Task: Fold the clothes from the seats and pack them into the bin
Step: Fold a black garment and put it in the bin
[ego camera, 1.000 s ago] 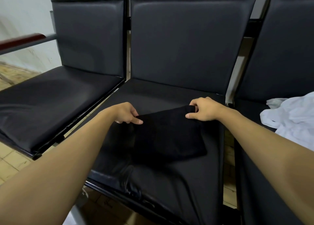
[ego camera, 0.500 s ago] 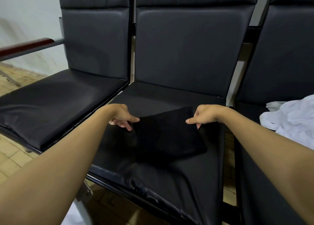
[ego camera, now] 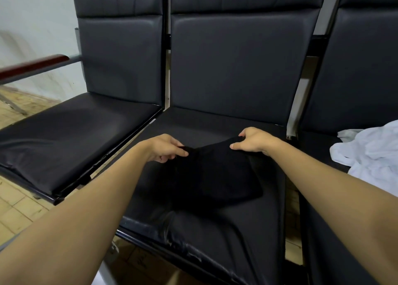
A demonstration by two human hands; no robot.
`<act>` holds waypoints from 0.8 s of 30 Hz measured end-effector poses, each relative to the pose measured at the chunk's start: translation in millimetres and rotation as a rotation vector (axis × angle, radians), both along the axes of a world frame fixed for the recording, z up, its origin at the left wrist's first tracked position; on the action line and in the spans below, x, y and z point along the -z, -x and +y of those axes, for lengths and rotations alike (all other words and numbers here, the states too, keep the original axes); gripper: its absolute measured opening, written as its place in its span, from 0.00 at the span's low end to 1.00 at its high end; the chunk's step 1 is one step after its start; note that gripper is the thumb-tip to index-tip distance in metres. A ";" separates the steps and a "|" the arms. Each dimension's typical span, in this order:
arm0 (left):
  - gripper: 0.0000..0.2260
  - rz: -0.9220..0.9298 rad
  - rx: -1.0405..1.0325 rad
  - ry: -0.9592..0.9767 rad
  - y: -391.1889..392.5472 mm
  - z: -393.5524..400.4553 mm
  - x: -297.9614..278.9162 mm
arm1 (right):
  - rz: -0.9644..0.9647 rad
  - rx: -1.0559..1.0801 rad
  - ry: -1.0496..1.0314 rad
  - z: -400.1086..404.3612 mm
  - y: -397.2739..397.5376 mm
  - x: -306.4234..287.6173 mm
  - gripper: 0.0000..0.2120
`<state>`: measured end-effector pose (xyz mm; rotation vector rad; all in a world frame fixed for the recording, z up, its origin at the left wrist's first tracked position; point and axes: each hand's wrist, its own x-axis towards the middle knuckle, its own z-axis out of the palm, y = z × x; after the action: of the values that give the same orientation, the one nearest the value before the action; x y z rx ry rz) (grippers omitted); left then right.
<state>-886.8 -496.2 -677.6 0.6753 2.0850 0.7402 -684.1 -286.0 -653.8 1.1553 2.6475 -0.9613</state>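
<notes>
Two hands pinch the far corners of the black garment (ego camera: 211, 174) on the middle seat (ego camera: 215, 231): left hand (ego camera: 164, 148) and right hand (ego camera: 252, 141), fingers closed on cloth. Risk: black on black hides the edges, so the fold could land crooked. Room is open toward the left seat (ego camera: 64, 138); white clothes (ego camera: 370, 153) crowd the right, bin unseen

both arms outstretched, left hand (ego camera: 164, 148) and right hand (ego camera: 252, 141) pinching
</notes>
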 end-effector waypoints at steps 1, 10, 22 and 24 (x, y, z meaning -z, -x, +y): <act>0.08 0.002 0.024 -0.030 0.0 -0.1 -3.7 | 0.021 0.011 -0.011 2.1 3.1 2.2 0.27; 0.11 0.113 0.270 -0.099 13.3 -26.5 -56.8 | 0.156 -0.250 0.041 26.2 -35.3 -31.6 0.05; 0.11 0.068 0.594 0.390 -34.0 -45.4 -40.3 | -0.364 -0.744 0.150 -25.5 -87.6 -46.1 0.07; 0.14 0.128 0.544 0.380 -32.2 -42.4 -38.4 | -0.276 -0.697 0.061 -27.6 -87.1 -49.1 0.06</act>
<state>-854.7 -538.6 -639.2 1.0249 1.9409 -0.0040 -597.0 -313.6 -604.7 0.2629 2.4680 -0.6742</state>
